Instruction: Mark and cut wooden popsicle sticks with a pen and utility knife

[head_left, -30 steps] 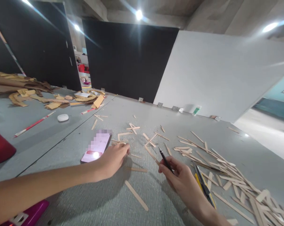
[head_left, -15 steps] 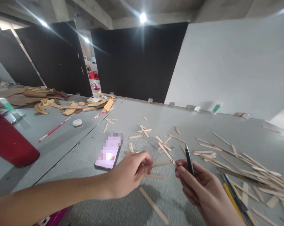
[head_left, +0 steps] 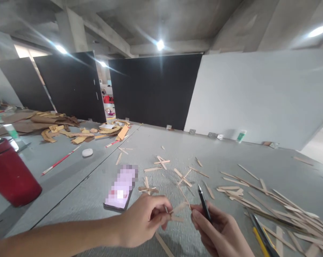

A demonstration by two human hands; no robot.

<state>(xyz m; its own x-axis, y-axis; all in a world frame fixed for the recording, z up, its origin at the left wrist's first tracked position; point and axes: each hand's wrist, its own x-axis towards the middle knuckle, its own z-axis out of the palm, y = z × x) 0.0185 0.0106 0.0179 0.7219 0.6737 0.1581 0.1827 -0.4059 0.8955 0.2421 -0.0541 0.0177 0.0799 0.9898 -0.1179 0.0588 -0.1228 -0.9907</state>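
My left hand pinches a short craft stick between thumb and fingertips. My right hand holds a second craft stick, seen nearly edge-on, in its fingertips. A black pen, tip up, is also tucked in that hand. The two sticks meet, or nearly so, in front of the right fingertips; whether they are joined I cannot tell. Below the left hand lies a loose craft stick, partly hidden. Beyond the hands, crossed sticks rest on the grey table.
A phone with a lit screen lies left of centre. Many loose sticks and a yellow-and-black cutter are at right. At left stand a red bottle, a white case and a striped pencil. Paper scraps lie behind.
The view has tilted upward, so the table sits lower in the picture. The right hand's stick has turned from flat to nearly edge-on, and the left stick now slants up toward it.
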